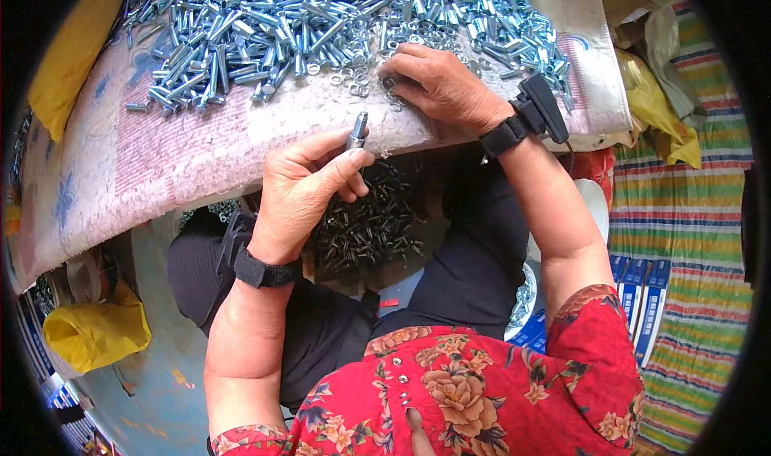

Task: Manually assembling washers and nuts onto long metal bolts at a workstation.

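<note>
Upright between the thumb and fingers of my left hand [309, 179] is a metal anchor bolt [358, 130], its threaded end pointing up. This hand is just in front of the table's near edge. My right hand [438, 86] reaches over the tabletop, its fingertips pinched at a small washer [389, 83] beside a scatter of loose washers [353, 78]. Part of that grip is hidden behind the fingers. Beyond both hands lies a large heap of shiny metal sleeves and bolts [265, 30].
A pale patterned cloth [185, 147] covers the table. Below its edge, between my knees, is a container of dark bolts [365, 231]. Yellow bags [96, 327] lie at the left, and blue-and-white boxes [642, 303] stand at the right on a striped floor covering [691, 239].
</note>
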Tool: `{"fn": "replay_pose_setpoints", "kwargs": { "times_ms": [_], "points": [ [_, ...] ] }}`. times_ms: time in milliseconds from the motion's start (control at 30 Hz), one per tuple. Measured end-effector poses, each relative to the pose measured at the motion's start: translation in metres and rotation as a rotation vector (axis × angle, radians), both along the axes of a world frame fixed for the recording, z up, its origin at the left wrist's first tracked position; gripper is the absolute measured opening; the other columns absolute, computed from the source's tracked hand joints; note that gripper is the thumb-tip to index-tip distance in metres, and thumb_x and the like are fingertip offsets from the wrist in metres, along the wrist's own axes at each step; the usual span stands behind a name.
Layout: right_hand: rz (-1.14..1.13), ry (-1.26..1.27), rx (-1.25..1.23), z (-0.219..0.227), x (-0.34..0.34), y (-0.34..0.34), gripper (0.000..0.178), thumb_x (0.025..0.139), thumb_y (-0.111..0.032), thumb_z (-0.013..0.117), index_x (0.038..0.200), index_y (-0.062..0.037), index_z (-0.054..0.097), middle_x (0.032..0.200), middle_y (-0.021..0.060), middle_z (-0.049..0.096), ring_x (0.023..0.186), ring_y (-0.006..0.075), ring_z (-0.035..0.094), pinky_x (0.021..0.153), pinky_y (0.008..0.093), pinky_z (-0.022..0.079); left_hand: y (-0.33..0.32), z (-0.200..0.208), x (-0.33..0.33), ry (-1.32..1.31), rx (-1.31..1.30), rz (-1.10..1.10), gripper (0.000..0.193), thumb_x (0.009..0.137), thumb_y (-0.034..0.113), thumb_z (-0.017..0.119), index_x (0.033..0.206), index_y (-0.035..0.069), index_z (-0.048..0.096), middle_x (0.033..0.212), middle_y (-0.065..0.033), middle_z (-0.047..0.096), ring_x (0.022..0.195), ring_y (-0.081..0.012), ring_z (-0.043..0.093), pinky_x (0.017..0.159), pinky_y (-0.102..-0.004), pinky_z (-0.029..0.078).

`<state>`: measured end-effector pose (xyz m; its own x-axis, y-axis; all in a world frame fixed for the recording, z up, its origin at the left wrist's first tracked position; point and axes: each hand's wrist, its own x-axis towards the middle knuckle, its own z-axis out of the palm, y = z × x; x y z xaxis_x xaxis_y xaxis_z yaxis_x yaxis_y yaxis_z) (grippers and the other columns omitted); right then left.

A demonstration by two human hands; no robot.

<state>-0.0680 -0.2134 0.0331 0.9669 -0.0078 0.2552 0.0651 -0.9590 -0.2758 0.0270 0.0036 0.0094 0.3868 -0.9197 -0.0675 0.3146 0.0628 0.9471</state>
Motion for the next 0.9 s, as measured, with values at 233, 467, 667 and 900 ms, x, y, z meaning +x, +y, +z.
{"fn": "replay_pose_setpoints", "kwargs": {
  "times_ms": [233, 467, 667, 900],
  "points": [
    [0.004, -0.012, 0.02, -0.001, -0.004, -0.001, 0.018, 0.074, -0.005, 0.06, 0.091, -0.0019, 0.052, 0.084, 0.0124, 0.052, 0.08, 0.0311, 0.054, 0.068, 0.036, 0.046, -0.001, 0.0, 0.0, 0.048, -0.018, 0.01, 0.026, 0.082, 0.01, 0.059, 0.106, -0.001, 0.059, 0.082, -0.0077, 0.065, 0.059, -0.0091, 0.057, 0.051, -0.0186, 0.044],
    [-0.062, -0.222, 0.108, -0.004, -0.005, 0.004, 0.013, 0.075, -0.005, 0.061, 0.087, -0.0018, 0.056, 0.079, 0.0102, 0.058, 0.072, 0.0247, 0.056, 0.063, 0.0318, 0.046, -0.003, -0.001, -0.001, 0.003, -0.019, 0.016, 0.025, 0.083, 0.012, 0.059, 0.105, -0.001, 0.059, 0.081, -0.0078, 0.064, 0.058, -0.0091, 0.057, 0.051, -0.0189, 0.043],
    [-0.232, -0.271, 1.016, 0.022, -0.022, 0.06, 0.013, 0.078, -0.002, 0.061, 0.091, -0.0007, 0.062, 0.074, 0.0001, 0.058, 0.058, 0.0036, 0.048, 0.049, 0.0167, 0.036, -0.01, 0.003, -0.007, -0.026, -0.004, -0.003, 0.024, 0.079, 0.007, 0.061, 0.102, -0.001, 0.061, 0.078, -0.0053, 0.064, 0.06, -0.0084, 0.057, 0.053, -0.0194, 0.044],
    [-0.208, -0.318, 1.303, 0.011, -0.043, 0.081, 0.008, 0.079, -0.002, 0.06, 0.086, -0.0011, 0.063, 0.063, 0.0005, 0.056, 0.05, 0.0032, 0.049, 0.043, 0.0155, 0.037, -0.016, 0.0, -0.015, -0.159, -0.02, 0.012, 0.027, 0.072, 0.0, 0.066, 0.099, 0.003, 0.065, 0.072, -0.0002, 0.058, 0.061, -0.005, 0.053, 0.054, -0.0182, 0.042]
  ]
}}
